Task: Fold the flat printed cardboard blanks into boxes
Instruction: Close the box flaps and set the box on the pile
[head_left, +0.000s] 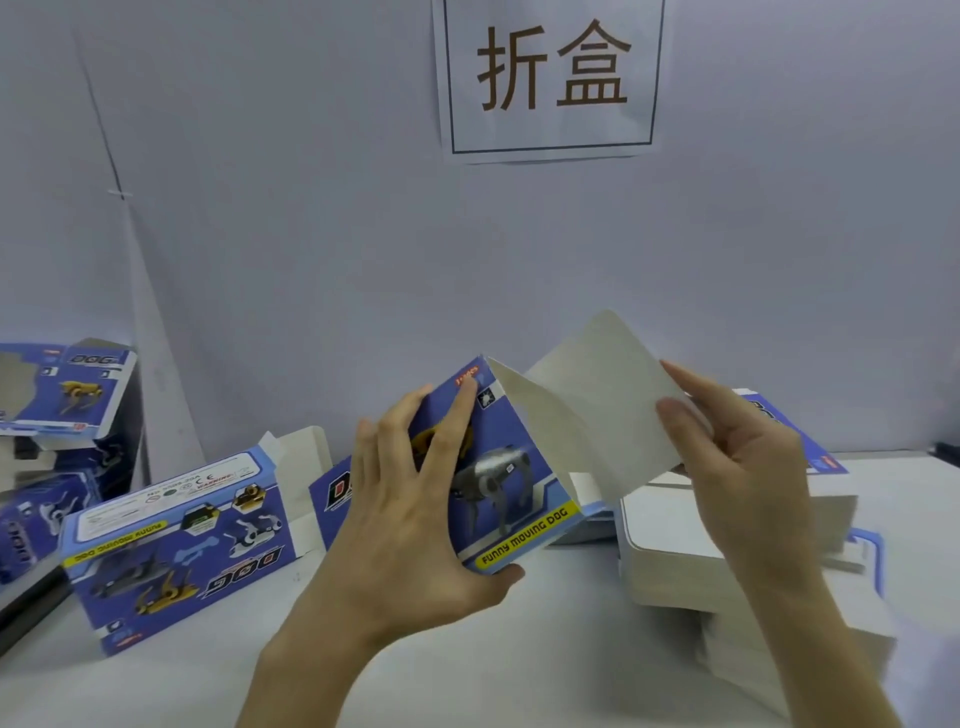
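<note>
Covering the whole background, a pale wall (260, 208) carries a paper sign (550, 78) with two large characters, directly above the cardboard blank (524, 467) that everything else can be placed against. Below that blank runs the white table (519, 649). To the right of the blank, partly behind the person's forearm, sits a thick stack of flat blanks (675, 561), plain side up, presumably kept there so the next one is within easy reach. To the left of the blank lies a folded box (176, 540) on its side, end flaps open, and farther left a pile of more boxes (62, 395) leans near the wall; finished work seems to be pushed off to that side.

The blank itself is held up off the table, half opened: its printed blue face with the robot dog points toward the camera, while a plain grey panel swings out to the right, forming a corner at the top.

The left hand (415, 519) grips the printed face, fingers spread across the picture and thumb hooked under the lower edge, most likely to steady that wall. The right hand (737, 467) pinches the grey panel by its right edge between thumb and fingers, apparently pulling it away to square the tube. The box looks early in its shaping, with no end flaps tucked yet.
</note>
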